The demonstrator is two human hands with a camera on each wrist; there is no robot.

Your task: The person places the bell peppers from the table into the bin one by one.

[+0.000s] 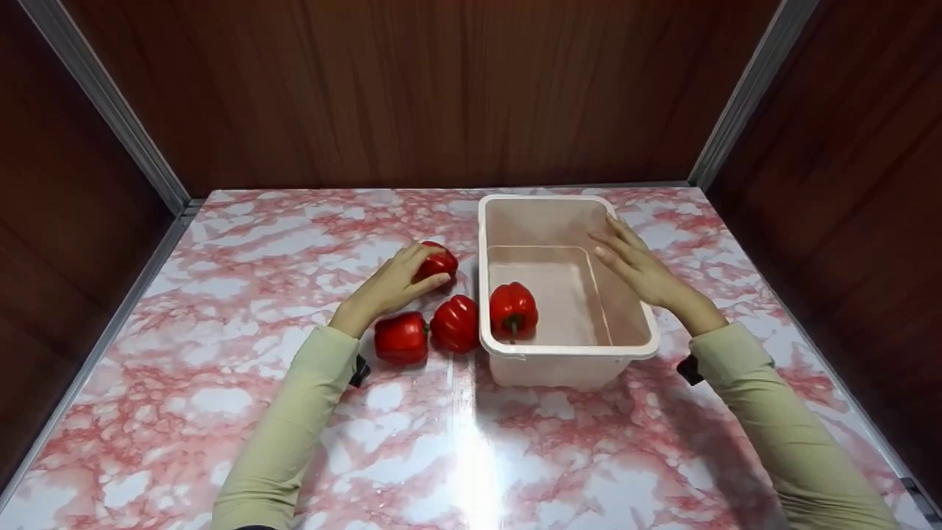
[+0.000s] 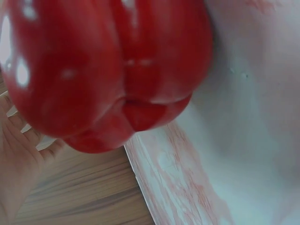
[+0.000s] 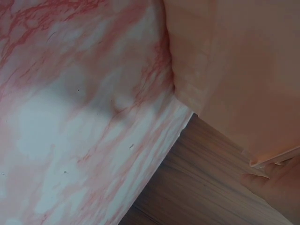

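My left hand (image 1: 394, 283) reaches over the farthest red bell pepper (image 1: 440, 263), its fingers across the top and the thumb extended along the near side. Two more bell peppers lie below that hand: one on its side (image 1: 401, 338), the other (image 1: 455, 324) beside the bin. Up close in the left wrist view, a pepper (image 2: 108, 70) hides part of the left hand. A pale pink plastic bin (image 1: 574, 351) stands to the right, holding one bell pepper (image 1: 514, 309). My right hand (image 1: 640, 272) is at the bin's right rim, fingers extended over its inside.
Red-and-white marbled tabletop (image 1: 221, 401) spreads beneath everything. Dark wood-grain panels (image 1: 441, 96) enclose the back and both sides, with metal frame posts (image 1: 125, 110) in the corners. The peppers lie close against the bin's left side.
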